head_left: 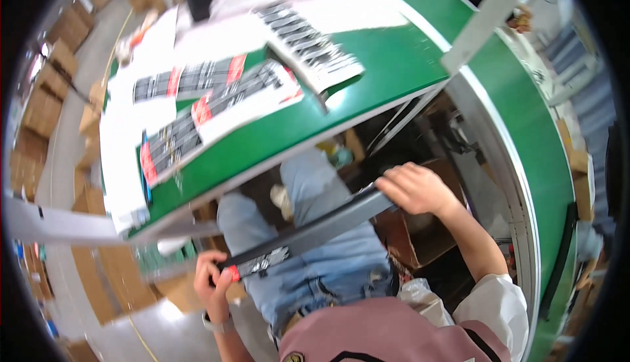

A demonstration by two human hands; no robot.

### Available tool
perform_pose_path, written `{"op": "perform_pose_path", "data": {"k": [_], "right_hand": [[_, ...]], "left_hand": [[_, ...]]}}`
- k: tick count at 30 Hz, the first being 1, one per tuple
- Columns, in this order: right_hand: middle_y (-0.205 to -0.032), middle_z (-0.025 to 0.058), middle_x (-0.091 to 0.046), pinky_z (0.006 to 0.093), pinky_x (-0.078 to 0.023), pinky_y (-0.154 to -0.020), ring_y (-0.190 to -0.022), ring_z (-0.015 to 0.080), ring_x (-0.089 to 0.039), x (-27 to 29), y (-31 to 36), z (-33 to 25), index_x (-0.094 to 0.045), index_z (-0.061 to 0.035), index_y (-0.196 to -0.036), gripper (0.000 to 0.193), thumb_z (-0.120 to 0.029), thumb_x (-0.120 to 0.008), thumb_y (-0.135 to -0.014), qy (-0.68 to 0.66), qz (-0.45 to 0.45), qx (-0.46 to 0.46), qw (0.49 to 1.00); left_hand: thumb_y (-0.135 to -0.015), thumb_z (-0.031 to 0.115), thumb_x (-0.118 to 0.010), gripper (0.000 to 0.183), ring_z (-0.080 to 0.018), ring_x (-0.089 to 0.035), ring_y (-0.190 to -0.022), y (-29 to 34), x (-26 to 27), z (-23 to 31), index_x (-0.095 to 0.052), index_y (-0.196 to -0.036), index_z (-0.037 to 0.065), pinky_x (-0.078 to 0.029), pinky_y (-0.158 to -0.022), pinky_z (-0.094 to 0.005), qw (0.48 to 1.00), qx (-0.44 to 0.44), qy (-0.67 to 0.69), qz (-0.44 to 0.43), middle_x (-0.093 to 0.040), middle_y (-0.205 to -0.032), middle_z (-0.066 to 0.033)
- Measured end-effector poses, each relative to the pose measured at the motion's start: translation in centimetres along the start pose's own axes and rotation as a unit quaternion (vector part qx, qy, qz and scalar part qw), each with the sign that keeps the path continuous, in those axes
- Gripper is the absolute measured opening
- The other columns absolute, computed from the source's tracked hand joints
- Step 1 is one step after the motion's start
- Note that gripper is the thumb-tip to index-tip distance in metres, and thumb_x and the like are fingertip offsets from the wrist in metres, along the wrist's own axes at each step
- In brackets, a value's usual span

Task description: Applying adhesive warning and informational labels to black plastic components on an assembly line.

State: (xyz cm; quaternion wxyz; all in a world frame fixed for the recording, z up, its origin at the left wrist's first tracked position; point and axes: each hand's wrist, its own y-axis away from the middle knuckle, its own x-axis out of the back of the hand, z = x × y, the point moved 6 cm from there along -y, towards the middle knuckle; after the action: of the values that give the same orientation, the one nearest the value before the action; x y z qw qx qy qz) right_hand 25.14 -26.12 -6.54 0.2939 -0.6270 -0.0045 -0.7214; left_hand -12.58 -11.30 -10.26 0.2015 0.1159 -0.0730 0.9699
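A seated person spans a long flat dark-grey packaged strip above their lap, left hand and right hand each clamped around an end, below the green worktable.

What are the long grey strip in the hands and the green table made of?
The long flat grey strip, held between the left hand and the right hand, looks like thin card or plastic packaging: smooth, with a printed end and a slight sheen. The green table seems covered in matte rubbery or vinyl sheet with a pale edge, though that is uncertain.
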Motion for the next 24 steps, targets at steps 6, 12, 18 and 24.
{"op": "perform_pose_path", "data": {"k": [6,12,18,24], "right_hand": [[-0.084,0.0096,-0.061,0.0324,-0.05,-0.062,-0.07,0.0234,-0.061,10.3,5.4,0.1,-0.063,-0.0001,-0.104,0.033,-0.008,-0.065,-0.072,0.063,0.037,-0.093,0.993],[-0.095,0.0226,-0.066,0.0392,-0.052,-0.073,-0.082,0.0362,-0.066,19.6,27.5,0.0,-0.06,0.0063,-0.11,0.023,-0.006,-0.06,-0.091,0.166,0.194,-0.572,0.779],[-0.087,0.0173,-0.065,0.0367,-0.047,-0.071,-0.077,0.0275,-0.06,22.9,43.9,8.1,-0.059,0.0102,-0.101,0.028,-0.015,-0.059,-0.091,0.096,0.182,-0.717,0.666],[-0.089,0.0074,-0.065,0.0288,-0.048,-0.071,-0.082,0.0156,-0.061,23.5,57.7,24.0,-0.065,0.0015,-0.106,0.026,-0.008,-0.057,-0.084,0.223,0.18,-0.8,0.527]], "left_hand": [[-0.078,0.01,-0.053,0.012,-0.0241,-0.053,-0.098,-1.6,0.2,3.6,-0.045,-0.075,0.003,-0.042,-0.093,-0.0362,0.971,-0.082,0.206,0.084,-0.056,-0.099,-0.0159],[-0.083,0.011,-0.056,0.015,-0.0218,-0.054,-0.089,-5.2,-4.0,9.3,-0.046,-0.076,0.002,-0.044,-0.085,-0.0338,0.972,-0.153,0.18,0.0,-0.057,-0.092,-0.0136],[-0.086,0.0,-0.063,0.013,-0.0175,-0.056,-0.087,-7.2,-7.6,12.3,-0.052,-0.079,0.003,-0.046,-0.081,-0.0296,0.959,-0.163,0.187,-0.136,-0.059,-0.093,-0.011],[-0.085,0.003,-0.066,0.01,-0.0128,-0.058,-0.086,-9.8,-7.1,11.3,-0.057,-0.084,0.0,-0.048,-0.08,-0.0263,0.974,-0.17,0.092,-0.118,-0.063,-0.09,-0.0067]]}}
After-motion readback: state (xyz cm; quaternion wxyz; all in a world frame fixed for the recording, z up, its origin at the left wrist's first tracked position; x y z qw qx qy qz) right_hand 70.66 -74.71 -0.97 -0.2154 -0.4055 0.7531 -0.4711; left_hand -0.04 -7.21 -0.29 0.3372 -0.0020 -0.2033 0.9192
